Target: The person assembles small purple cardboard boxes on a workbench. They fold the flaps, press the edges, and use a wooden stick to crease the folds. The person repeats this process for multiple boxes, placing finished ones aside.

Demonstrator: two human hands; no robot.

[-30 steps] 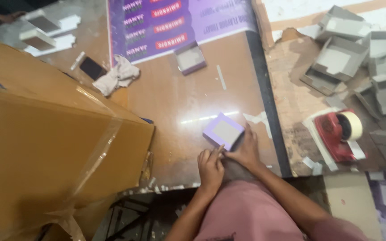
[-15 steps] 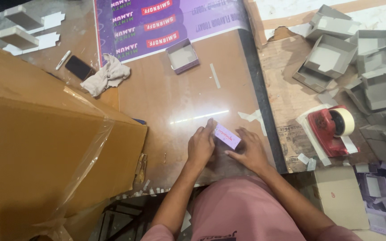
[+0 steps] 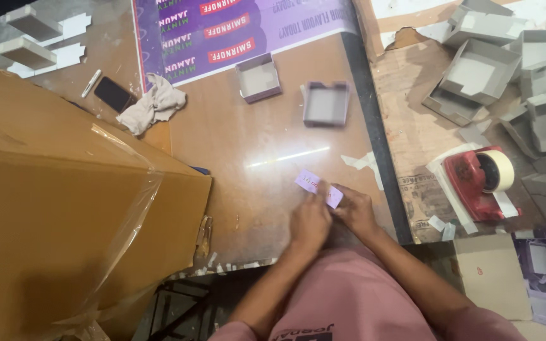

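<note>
Two hands, left hand (image 3: 309, 222), right hand (image 3: 355, 211), grip closed on small flat purple slip (image 3: 317, 187)

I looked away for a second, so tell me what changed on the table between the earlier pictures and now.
The small purple box the hands held earlier is gone from them; a second open purple tray now lies on the table beside the first purple tray. The left hand and right hand have taken a flat purple slip in their grip. The tape dispenser, cloth and phone stayed put.
</note>
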